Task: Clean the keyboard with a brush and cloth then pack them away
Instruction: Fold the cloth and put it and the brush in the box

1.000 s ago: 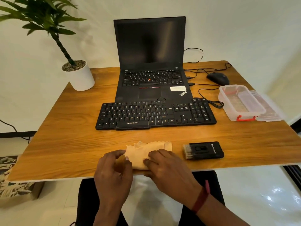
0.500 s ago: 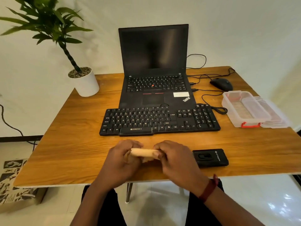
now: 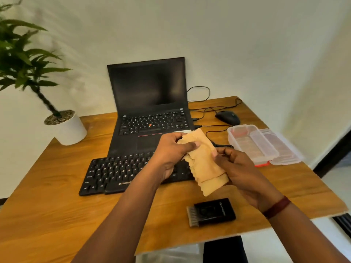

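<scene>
A beige cloth (image 3: 205,164) hangs folded in the air above the right half of the black keyboard (image 3: 117,171). My left hand (image 3: 171,154) pinches its upper edge and my right hand (image 3: 239,168) grips its right side. The keyboard's right end is hidden behind my hands and the cloth. A black brush (image 3: 212,211) with grey bristles on its left end lies flat on the desk near the front edge, below my right hand. A clear plastic box (image 3: 252,145) with a red latch stands open at the right, its lid (image 3: 284,150) beside it.
An open black laptop (image 3: 150,103) stands behind the keyboard. A black mouse (image 3: 228,117) and its cables lie at the back right. A white pot with a green plant (image 3: 66,128) sits at the back left corner of the wooden desk (image 3: 57,205).
Both hands have lifted the cloth off the desk's front edge and raised it over the keyboard, where it now hangs partly unfolded. The camera has tilted up and shifted.
</scene>
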